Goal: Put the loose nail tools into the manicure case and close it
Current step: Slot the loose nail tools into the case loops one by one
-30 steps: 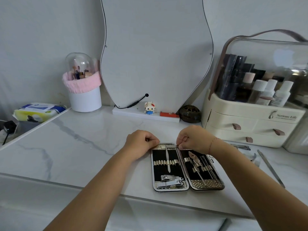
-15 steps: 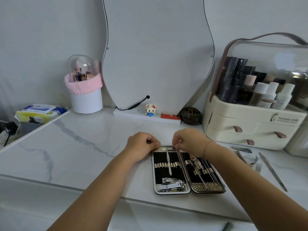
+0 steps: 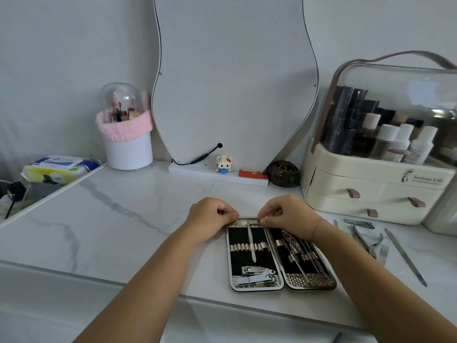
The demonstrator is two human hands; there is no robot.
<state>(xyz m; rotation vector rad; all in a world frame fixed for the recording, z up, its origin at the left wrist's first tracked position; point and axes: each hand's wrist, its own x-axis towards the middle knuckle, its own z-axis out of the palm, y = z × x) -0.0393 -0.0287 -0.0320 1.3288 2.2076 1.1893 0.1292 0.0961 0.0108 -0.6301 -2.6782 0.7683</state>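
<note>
Two hands of mine meet at the far end of the open manicure case [image 3: 257, 287], a flat black-lined case with a woven metallic trim that lies spread in two halves near the front edge of the white marble-patterned tabletop [image 3: 111, 219]. My left hand [image 3: 210, 215] is curled with its fingertips pressed to the case's top left corner. My right hand [image 3: 286, 214] is pinched narrow at the top of the hinge, thumb and forefinger closed on something thin and metallic, though I cannot tell exactly which piece. In the left half a slim silver nail file [image 3: 251, 241] sits under the elastic band, and two silver nail clippers [image 3: 256, 276] lie at the near end. The right half holds a row of thin steel tools [image 3: 294, 251]. To the right of the case, apart from it, the loose tools rest on the tabletop: a small clipper [image 3: 359, 223], cuticle nippers [image 3: 364, 241] and a long thin metal file [image 3: 405, 256], in front of the cream drawer organiser [image 3: 371, 194].
</note>
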